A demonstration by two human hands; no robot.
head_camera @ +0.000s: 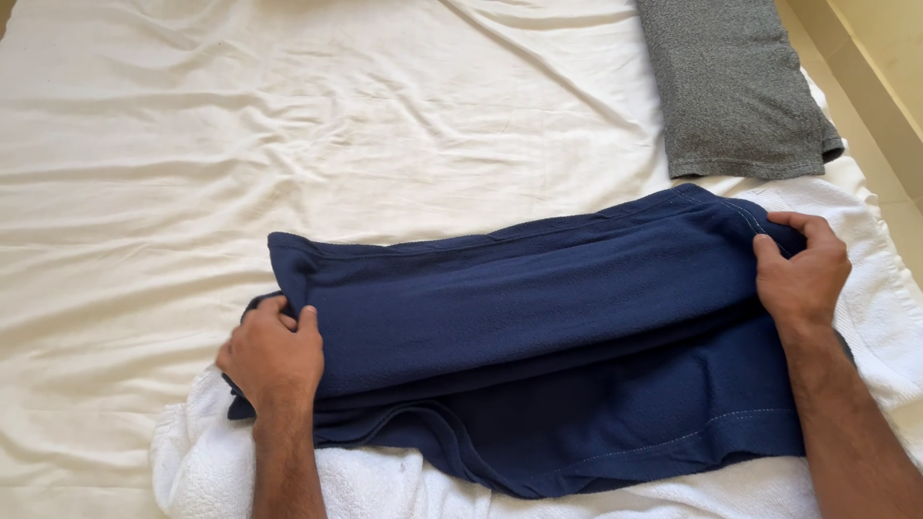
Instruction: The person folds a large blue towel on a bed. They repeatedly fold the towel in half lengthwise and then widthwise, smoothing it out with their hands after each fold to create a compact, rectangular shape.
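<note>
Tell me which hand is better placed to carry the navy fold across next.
Probably the right hand: it grips the navy garment at its raised far corner, nearest the open sheet. The left hand pins the bunched lower end.

A bed [192,144] fills nearly the whole frame, covered by a creased cream sheet [404,106]. At the upper right a folded grey garment [735,86] lies flat on the sheet, near the bed's right edge. Along the bottom and lower right a white towel [885,308] is spread on the sheet. A navy garment [538,327] lies across the towel, its upper edge reaching over onto the sheet at mid-frame.
</note>
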